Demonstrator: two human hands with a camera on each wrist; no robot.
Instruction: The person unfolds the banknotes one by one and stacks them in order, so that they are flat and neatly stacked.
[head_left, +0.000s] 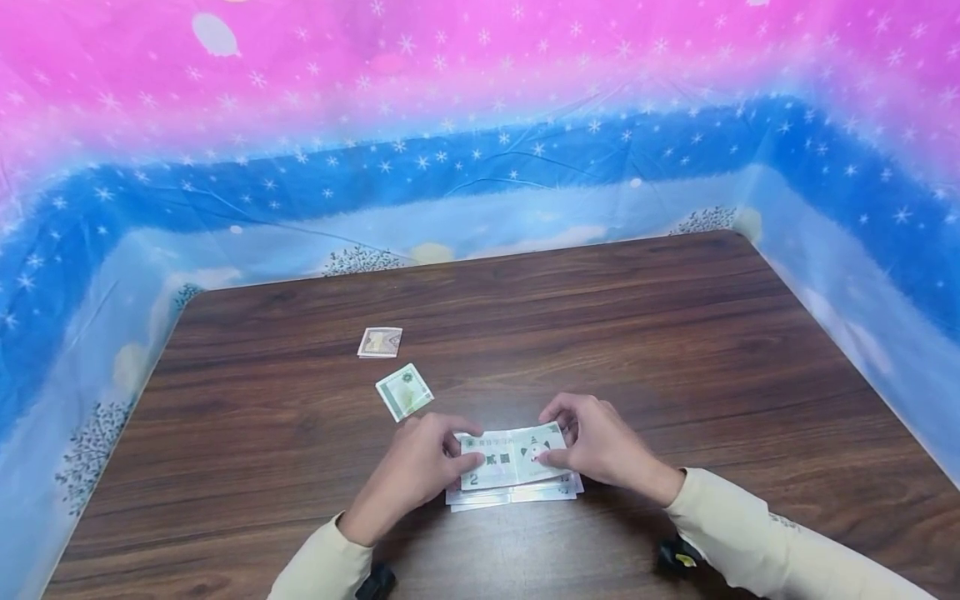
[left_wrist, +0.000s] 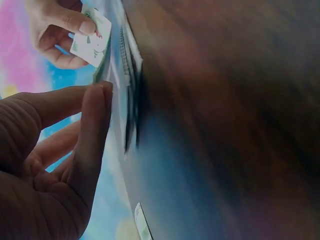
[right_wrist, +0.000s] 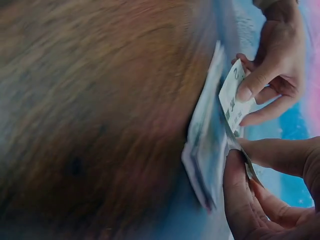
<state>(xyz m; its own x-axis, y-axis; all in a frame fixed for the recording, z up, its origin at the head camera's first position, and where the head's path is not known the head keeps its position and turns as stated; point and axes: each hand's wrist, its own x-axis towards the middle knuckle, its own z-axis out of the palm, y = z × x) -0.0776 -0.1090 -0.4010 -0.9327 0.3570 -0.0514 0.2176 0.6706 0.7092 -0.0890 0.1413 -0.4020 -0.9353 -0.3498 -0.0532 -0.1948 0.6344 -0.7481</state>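
A pale green play banknote [head_left: 502, 460], with a 2 and an animal face printed on it, is stretched between both hands. My left hand [head_left: 416, 462] pinches its left end between thumb and fingers. At the other end, my right hand [head_left: 603, 442] grips it, thumb on the printed face. A crease runs down the note's middle. Directly beneath lies a small pile of banknotes [head_left: 517, 497], mostly covered by the held note in the head view; the right wrist view shows its layered edges [right_wrist: 202, 150].
Beyond my left hand lies a folded green note [head_left: 405, 392], with a folded brownish note [head_left: 380, 342] farther back. All rest on a dark wood-grain table [head_left: 637, 333]. A pink and blue snowflake-patterned cloth [head_left: 480, 158] hangs around its back and sides.
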